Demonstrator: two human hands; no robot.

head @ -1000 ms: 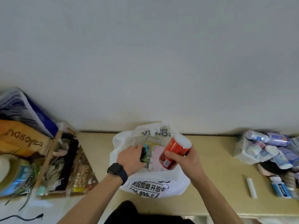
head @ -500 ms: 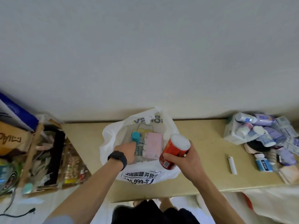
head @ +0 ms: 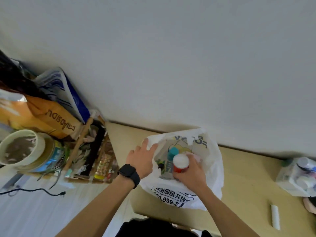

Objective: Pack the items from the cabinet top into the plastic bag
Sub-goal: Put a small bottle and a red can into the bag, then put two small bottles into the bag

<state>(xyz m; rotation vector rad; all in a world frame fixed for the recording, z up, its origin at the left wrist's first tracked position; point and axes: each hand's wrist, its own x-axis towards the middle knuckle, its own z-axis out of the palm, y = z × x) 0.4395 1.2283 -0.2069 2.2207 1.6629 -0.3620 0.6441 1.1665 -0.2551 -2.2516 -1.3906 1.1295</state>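
- Plastic bag (head: 216,170) — white with dark print, slumped on the cabinet top (head: 248,178) close to the wall, mouth spread wide and facing up.
- Already inside, seen through the opening: a teal-capped item (head: 173,152), a pink packet (head: 196,157) and a printed pouch beneath them.
- Going in now: red can (head: 180,164) with a white lid, upright within the bag's mouth, just beside the teal cap and gripped round its side by the right hand (head: 191,174). Cannot tell whether set down on the contents or hanging just above them.
- Left hand (head: 142,158), black watch (head: 129,173) at the wrist, laid over the bag's left rim and spreading the mouth. Cannot tell whether pinching the plastic or only pressing on it.
- Left to pack, by the look of it: a white tube (head: 275,217) lying alone on the cabinet top, well apart from the bag, and a clear bundle of small bottles (head: 297,177) at the far right edge.
- Judged roughly midway — several things in, a fair heap outstanding.
- Thin and limp in the wall, so likely to sag shut once released.
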